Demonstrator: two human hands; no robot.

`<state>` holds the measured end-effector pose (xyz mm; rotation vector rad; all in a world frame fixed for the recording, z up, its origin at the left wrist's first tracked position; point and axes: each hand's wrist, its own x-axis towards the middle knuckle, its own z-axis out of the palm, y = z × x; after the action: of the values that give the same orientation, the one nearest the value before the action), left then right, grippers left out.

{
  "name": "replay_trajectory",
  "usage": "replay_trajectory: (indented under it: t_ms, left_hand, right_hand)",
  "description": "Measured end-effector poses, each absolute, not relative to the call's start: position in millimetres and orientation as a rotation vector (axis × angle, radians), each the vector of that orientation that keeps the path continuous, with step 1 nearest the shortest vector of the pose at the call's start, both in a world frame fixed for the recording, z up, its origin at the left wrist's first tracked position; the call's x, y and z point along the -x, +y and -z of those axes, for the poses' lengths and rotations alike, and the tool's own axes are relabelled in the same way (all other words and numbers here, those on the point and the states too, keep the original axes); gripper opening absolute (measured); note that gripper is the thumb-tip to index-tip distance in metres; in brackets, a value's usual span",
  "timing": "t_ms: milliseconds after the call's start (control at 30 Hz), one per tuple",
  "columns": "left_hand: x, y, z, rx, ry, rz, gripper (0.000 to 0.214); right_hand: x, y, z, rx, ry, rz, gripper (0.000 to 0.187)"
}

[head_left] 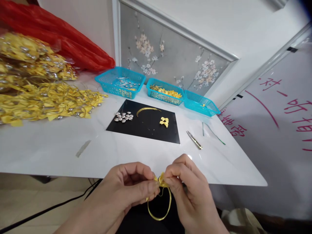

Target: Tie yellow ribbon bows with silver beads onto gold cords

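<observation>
Close together at the table's front edge, my left hand (pixel 136 185) and my right hand (pixel 186 182) both pinch a yellow ribbon bow (pixel 162 180). A thin yellow cord (pixel 159 219) hangs below the bow in a loop. Fingertips cover part of the bow, so its knot cannot be made out. Beyond my hands lies a black mat (pixel 146 133). On it are several silver beads (pixel 123 117), a bundle of yellow cords (pixel 147 109) and a few small yellow bows (pixel 164 122).
Tweezers (pixel 194 140) lie right of the mat. Three blue baskets stand at the back: one with silver pieces (pixel 104 85), one with yellow bows (pixel 165 100), one nearly bare (pixel 202 109). Finished-looking yellow bow strands (pixel 56 100) heap at left, beside red plastic (pixel 63 39).
</observation>
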<state>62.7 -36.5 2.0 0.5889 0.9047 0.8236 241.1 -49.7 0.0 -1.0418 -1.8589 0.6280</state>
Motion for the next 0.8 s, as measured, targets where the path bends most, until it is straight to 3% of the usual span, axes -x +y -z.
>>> replay_trajectory:
  t_ms: [333,800]
  left_hand:
    - [-61.2,-41.4,-4.2,-0.523,0.796,-0.813,0.011]
    - [-62.6,-40.9,-6.5,-0.515,0.873,-0.862,0.015]
  right_hand:
    - [-249.7,-42.5,-4.3,0.835,-1.635,-1.337,0.023]
    - [-248.4,-51.8,-7.6,0.995,-1.901,-0.691,0.015]
